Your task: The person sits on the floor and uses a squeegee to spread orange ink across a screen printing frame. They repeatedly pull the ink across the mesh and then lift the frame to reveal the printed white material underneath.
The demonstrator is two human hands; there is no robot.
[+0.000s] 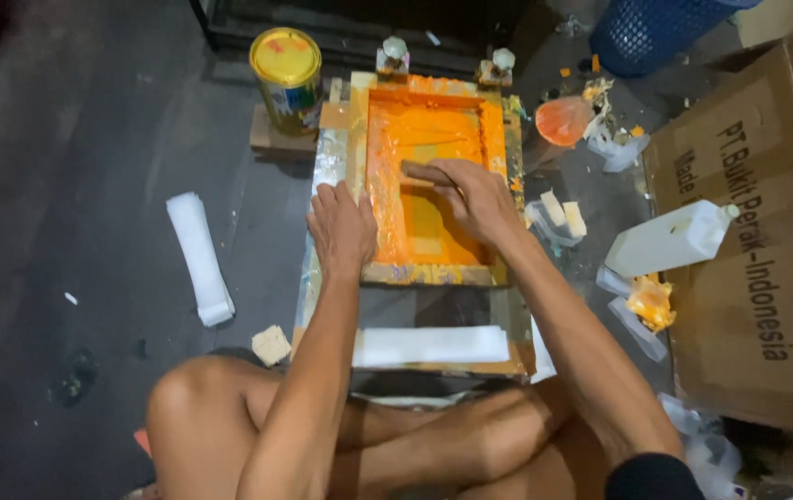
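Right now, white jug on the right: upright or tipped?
Tipped. The white plastic jug lies on its side against the cardboard box, its capped neck pointing to the right rather than up.

This looks like a small, makeshift screen-printing workshop set up on a dark concrete floor (91, 185) rather than at a bench. Under the hands lies a taped wooden printing frame (429, 176) flooded with orange ink, and a paint tin with a yellow lid (286, 74) stands just beyond the left hand (342, 227). To the right of the right hand (475, 196) sit a white plastic jug (670, 239), ink-stained plastic scraps (648, 302) and a large cardboard carton (758, 231), and to the left of the left hand lies a folded white cloth (198, 256).
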